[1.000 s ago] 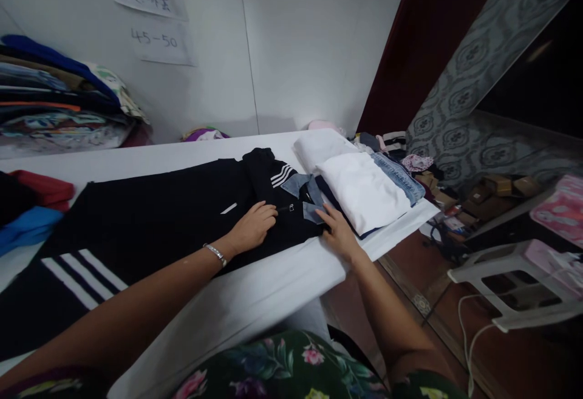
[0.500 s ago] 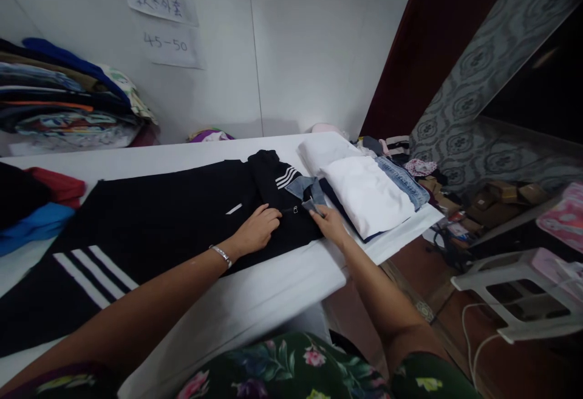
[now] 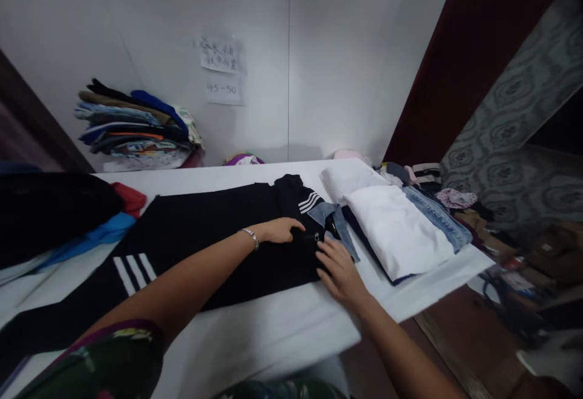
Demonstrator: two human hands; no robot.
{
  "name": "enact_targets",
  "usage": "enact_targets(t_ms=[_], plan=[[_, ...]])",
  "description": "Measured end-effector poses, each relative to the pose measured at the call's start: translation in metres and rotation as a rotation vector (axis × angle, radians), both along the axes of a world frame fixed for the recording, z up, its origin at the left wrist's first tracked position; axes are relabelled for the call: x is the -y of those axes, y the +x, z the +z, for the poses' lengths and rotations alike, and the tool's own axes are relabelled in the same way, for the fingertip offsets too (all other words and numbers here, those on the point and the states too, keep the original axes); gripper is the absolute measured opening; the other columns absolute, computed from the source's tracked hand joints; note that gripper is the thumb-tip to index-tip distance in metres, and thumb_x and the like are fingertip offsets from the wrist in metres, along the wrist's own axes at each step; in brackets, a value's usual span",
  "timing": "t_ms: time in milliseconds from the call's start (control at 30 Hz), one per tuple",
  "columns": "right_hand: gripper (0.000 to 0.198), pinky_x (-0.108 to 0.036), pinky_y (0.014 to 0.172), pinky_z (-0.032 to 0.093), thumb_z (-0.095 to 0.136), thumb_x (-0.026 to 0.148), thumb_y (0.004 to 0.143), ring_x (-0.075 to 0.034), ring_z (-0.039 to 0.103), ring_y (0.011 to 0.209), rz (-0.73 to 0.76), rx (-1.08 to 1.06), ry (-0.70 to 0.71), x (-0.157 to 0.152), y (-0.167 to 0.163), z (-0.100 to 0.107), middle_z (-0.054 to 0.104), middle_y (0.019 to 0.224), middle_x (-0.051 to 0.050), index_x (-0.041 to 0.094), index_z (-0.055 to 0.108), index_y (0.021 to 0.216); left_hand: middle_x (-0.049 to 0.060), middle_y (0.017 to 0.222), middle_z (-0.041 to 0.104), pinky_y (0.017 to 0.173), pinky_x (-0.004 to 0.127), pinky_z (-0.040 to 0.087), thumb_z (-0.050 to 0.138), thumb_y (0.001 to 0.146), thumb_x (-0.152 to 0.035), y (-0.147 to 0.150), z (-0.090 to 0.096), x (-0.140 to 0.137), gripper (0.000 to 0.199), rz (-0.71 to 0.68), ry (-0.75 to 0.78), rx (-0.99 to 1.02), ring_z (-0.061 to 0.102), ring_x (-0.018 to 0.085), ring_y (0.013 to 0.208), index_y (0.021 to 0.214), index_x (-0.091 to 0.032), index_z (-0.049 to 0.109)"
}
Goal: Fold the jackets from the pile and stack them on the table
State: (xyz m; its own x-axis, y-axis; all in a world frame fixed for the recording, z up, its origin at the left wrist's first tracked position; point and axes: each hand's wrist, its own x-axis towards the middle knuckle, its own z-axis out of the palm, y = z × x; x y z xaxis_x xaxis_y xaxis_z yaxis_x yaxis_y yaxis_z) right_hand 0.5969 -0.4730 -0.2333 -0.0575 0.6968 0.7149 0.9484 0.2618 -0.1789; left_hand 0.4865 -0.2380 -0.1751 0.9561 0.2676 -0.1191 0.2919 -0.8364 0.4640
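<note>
A black long-sleeved garment [image 3: 255,274] with a grey-blue denim collar lies flat on the white table [image 3: 255,338]. White stripes mark its sleeve at the left and the folded part by the collar [image 3: 322,211]. My left hand [image 3: 279,230], a bracelet at the wrist, rests on the garment's upper part with the index finger stretched toward the small white chest mark [image 3: 317,237]. Just below the collar my right hand [image 3: 340,270] touches the front edge with its fingers spread. Neither hand grips the cloth.
Folded white clothes [image 3: 401,229] and a denim piece [image 3: 437,217] lie at the table's right end. Black, red and blue clothes [image 3: 109,229] sit at the left. A tall clothes stack [image 3: 136,129] stands by the wall, below paper signs [image 3: 223,86].
My right hand has let go of the denim collar's tip and spread its fingers. The left hand's index finger is more stretched out. The head view has shifted up and left.
</note>
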Motion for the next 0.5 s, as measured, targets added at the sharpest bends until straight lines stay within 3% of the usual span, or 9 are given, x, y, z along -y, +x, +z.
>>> enact_targets(t_ms=[100, 233, 333, 500], plan=[[0.041, -0.045, 0.101, 0.049, 0.049, 0.011, 0.089, -0.024, 0.047, 0.133, 0.129, 0.003, -0.012, -0.003, -0.010, 0.001, 0.062, 0.127, -0.015, 0.016, 0.052, 0.129, 0.003, 0.120, 0.069, 0.099, 0.025, 0.044, 0.050, 0.072, -0.009, 0.012, 0.008, -0.024, 0.047, 0.240, 0.060, 0.076, 0.062, 0.018, 0.110, 0.114, -0.021, 0.069], [0.040, -0.044, 0.101, 0.049, 0.048, 0.008, 0.088, -0.024, 0.048, 0.132, 0.181, 0.035, -0.054, -0.011, -0.016, -0.001, 0.063, 0.125, -0.014, 0.017, 0.055, 0.127, 0.007, 0.116, 0.070, 0.095, 0.028, 0.045, 0.049, 0.083, -0.023, 0.029, 0.008, -0.052, 0.032, 0.561, 0.104, 0.122, 0.062, 0.021, 0.109, 0.107, -0.019, 0.070], [0.046, -0.046, 0.103, 0.047, 0.051, 0.014, 0.087, -0.026, 0.045, 0.134, 0.108, 0.015, -0.159, -0.016, -0.022, -0.010, 0.058, 0.134, -0.015, 0.018, 0.051, 0.133, 0.008, 0.114, 0.071, 0.089, 0.028, 0.047, 0.052, 0.084, -0.031, 0.042, 0.003, -0.067, 0.029, 0.718, 0.085, 0.104, 0.064, 0.021, 0.107, 0.103, -0.020, 0.070], [0.062, -0.051, 0.100, 0.051, 0.054, 0.014, 0.081, -0.031, 0.052, 0.128, -0.017, -0.036, -0.255, -0.020, -0.029, -0.033, 0.057, 0.136, -0.015, 0.018, 0.042, 0.142, 0.014, 0.126, 0.064, 0.093, 0.032, 0.046, 0.054, 0.085, -0.038, 0.060, -0.005, -0.097, 0.039, 0.865, 0.055, 0.111, 0.059, 0.026, 0.117, 0.117, -0.017, 0.064]])
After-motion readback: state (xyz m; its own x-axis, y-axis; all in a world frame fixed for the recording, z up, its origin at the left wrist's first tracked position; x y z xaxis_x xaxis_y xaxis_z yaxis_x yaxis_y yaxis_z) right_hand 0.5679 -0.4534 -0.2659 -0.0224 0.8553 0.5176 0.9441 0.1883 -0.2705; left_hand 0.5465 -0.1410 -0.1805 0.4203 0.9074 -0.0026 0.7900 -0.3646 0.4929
